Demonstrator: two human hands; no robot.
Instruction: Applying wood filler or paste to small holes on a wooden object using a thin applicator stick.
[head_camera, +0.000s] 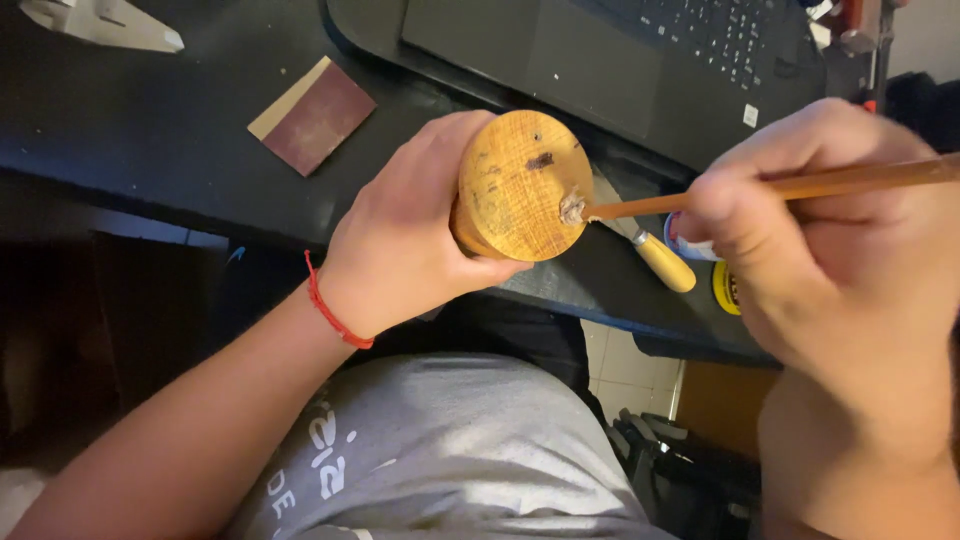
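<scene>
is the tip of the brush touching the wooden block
Touching. In the head view, the brush held in the right hand ends its bristle tip right on the round face of the wooden block, near its edge, no gap visible.

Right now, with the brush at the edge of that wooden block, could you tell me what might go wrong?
The brush works at the very rim of the wooden block, so it may slip off and smear the left hand. The block is held in the air in one hand, so pressure could twist it. Drips could land on the black desk near the laptop.
</scene>
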